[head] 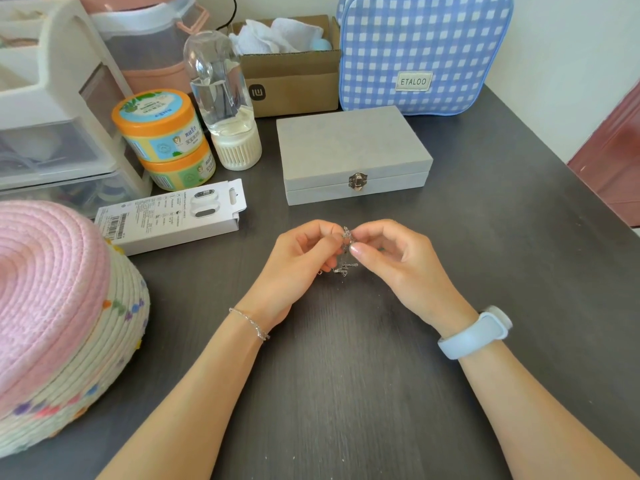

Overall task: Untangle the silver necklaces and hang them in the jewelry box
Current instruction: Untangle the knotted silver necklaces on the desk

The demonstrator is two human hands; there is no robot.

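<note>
A small tangled clump of silver necklaces point(346, 252) hangs between my two hands, just above the dark table point(346, 375). My left hand point(298, 268) pinches the clump from the left and my right hand point(398, 261) pinches it from the right, fingertips almost touching. Loose chain ends dangle below the fingers. The grey jewelry box point(353, 150) sits shut and latched on the table, a short way beyond my hands.
A white retail packet point(173, 216) lies to the left of my hands. Two orange-lidded jars point(162, 133), a clear bottle point(225, 98) and a plastic drawer unit point(52, 116) stand at back left. A pink woven basket point(59, 313) fills the near left. A cardboard box point(294, 71) and a blue checked bag point(422, 53) stand behind.
</note>
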